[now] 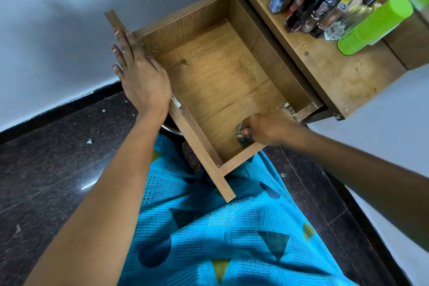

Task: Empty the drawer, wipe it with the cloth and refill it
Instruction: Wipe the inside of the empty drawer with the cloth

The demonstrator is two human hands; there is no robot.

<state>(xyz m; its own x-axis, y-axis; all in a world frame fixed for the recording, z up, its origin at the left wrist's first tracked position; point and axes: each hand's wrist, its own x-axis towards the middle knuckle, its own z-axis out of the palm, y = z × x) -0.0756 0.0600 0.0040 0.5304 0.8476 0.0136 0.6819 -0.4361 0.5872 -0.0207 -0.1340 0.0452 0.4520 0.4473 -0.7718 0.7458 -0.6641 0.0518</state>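
The wooden drawer (220, 69) stands pulled out from the dresser, and nothing lies on its floor except the cloth. My left hand (139, 72) rests flat with straight fingers on the drawer's front panel. My right hand (264, 129) grips a bunched grey patterned cloth (242, 134) and presses it onto the drawer floor in the near right corner. Another bit of the cloth pokes out behind the hand at the right wall. Several bottles (308, 0) and a green tube (376, 24) stand on the dresser top (343, 72).
A dark polished stone floor (58, 158) lies to the left and right of my lap, which is covered by blue patterned fabric (220, 227). A pale wall (58, 18) runs behind the drawer. A metal rim (170, 129) shows under the drawer front.
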